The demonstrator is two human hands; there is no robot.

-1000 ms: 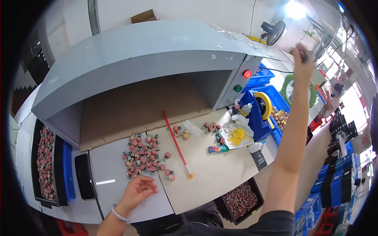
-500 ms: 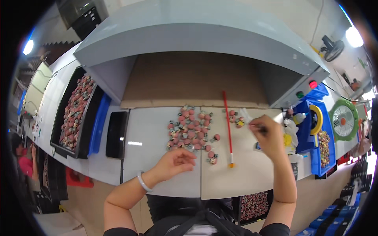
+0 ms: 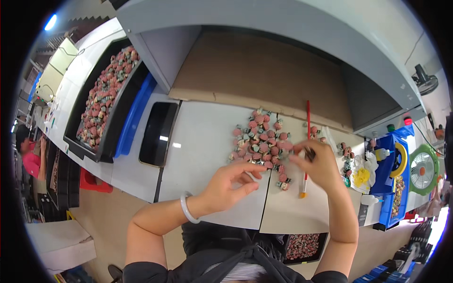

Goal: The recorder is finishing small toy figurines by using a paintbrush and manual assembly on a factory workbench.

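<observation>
A pile of small pink-topped figurines (image 3: 259,137) with grey and cream parts lies on the white table (image 3: 203,137). At the pile's near edge is my left hand (image 3: 233,186), its fingers curved and apart, holding nothing that I can see. To its right, my right hand (image 3: 317,162) is closed at the pile's right edge, its fingertips blurred. Something dark shows between its fingers, too unclear to name. A red-handled paintbrush (image 3: 308,118) lies partly behind that hand, its orange tip (image 3: 303,194) toward me. Several more figurines (image 3: 347,151) lie beyond my right hand.
A grey open-fronted booth (image 3: 278,19) stands behind the pile. At left are a dark phone (image 3: 159,134) and a black tray (image 3: 113,139) full of figurines. Right are a blue bin (image 3: 384,186), a yellow tape ring (image 3: 401,160) and a green fan (image 3: 423,169). Another person (image 3: 32,158) sits far left.
My right hand has moved left from the loose figurines to the pile's edge. My left hand stays at the near edge, fingers apart. The whole view has turned and shifted.
</observation>
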